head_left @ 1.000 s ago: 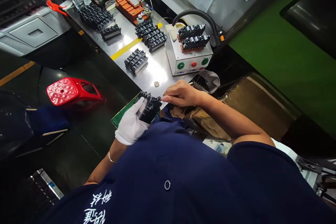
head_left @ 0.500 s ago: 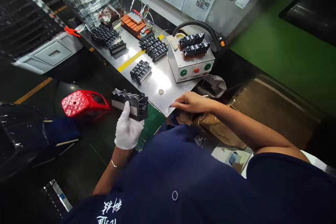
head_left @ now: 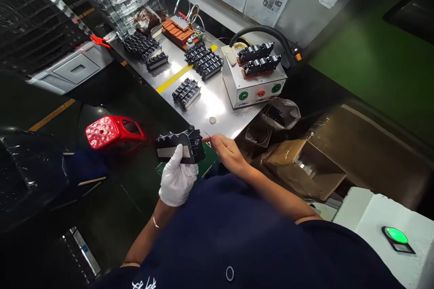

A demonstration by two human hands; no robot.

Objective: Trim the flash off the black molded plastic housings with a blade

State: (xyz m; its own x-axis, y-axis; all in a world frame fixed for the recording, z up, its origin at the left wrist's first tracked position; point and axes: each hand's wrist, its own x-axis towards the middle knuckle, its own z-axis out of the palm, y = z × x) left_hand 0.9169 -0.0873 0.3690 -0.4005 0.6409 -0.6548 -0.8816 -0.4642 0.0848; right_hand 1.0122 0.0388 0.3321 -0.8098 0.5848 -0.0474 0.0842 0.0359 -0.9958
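My left hand (head_left: 178,180), in a white glove, grips a black moulded plastic part (head_left: 195,144) with a ribbed top and a pale grey strip along its side. The thumb presses against that strip. My bare right hand (head_left: 230,153) is closed in a pinch close to the part's right end. A thin, dark, blade-like sliver (head_left: 207,135) sticks out from its fingertips; its exact kind is too small to tell. Beyond the hands, a small pale lump (head_left: 212,120) lies on the metal table (head_left: 217,99).
Similar black parts (head_left: 186,92) stand in groups on the table. Two more sit on a white control box (head_left: 252,86) with green and red buttons. An orange fixture (head_left: 178,31) is farther back. A red stool (head_left: 105,132) stands left, an open carton (head_left: 305,167) right.
My right hand has left the table's front edge and come left, close to the black part. My left hand has shifted slightly right and down with the part. The view has turned a little.
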